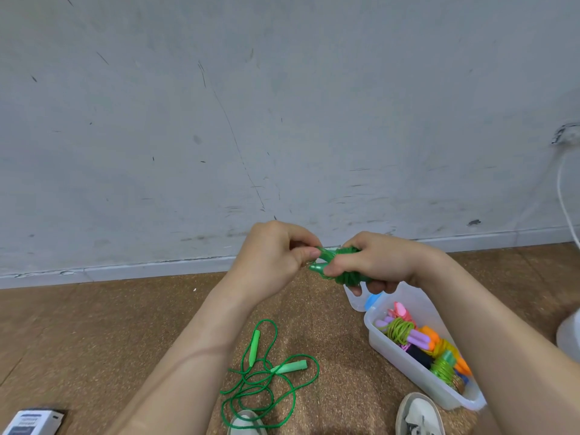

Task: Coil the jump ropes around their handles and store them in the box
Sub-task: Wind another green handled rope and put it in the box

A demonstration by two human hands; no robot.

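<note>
right fingers (340, 270) clamp green coiled rope (343, 271), pinning handles so wraps stay tight | left fingers (306, 255) pinch rope end beside them, likely tucking it | below fingers: loose green rope (266, 381) on floor, uncoiled | box (408, 365) under right wrist, holding coiled ropes

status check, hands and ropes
Both hands shut on green coiled rope. Loose green rope on floor. Box open, unobstructed.

Two hands (276, 255) (379, 265), one coiled green rope (340, 270), one loose green rope (266, 381), one box (389, 346), two shoes (246, 423) (419, 414).
</note>
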